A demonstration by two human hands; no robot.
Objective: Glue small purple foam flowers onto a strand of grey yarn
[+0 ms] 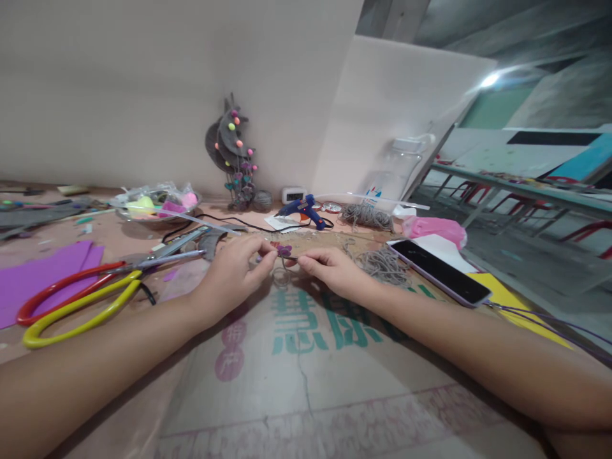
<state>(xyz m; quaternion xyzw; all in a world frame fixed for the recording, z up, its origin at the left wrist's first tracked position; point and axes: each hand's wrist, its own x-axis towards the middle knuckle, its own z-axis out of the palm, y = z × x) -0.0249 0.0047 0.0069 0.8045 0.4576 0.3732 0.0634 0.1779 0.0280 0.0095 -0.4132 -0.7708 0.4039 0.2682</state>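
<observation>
Purple flower (285, 250) sits between my hands, just right of my left hand (234, 264), the nearer one; left fingertips bunched, can't tell if gripping; right hand (331, 268) pinches a thin dark stick (291, 258), long axis roughly left-right.

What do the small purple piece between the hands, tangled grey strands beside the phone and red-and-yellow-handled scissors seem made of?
Small purple piece: matte, perhaps felt; too blurred to settle.
Tangled grey strands: probably matte yarn, loosely looped.
Scissors: glossy handles, likely plastic; silvery blades, apparently metal.
</observation>
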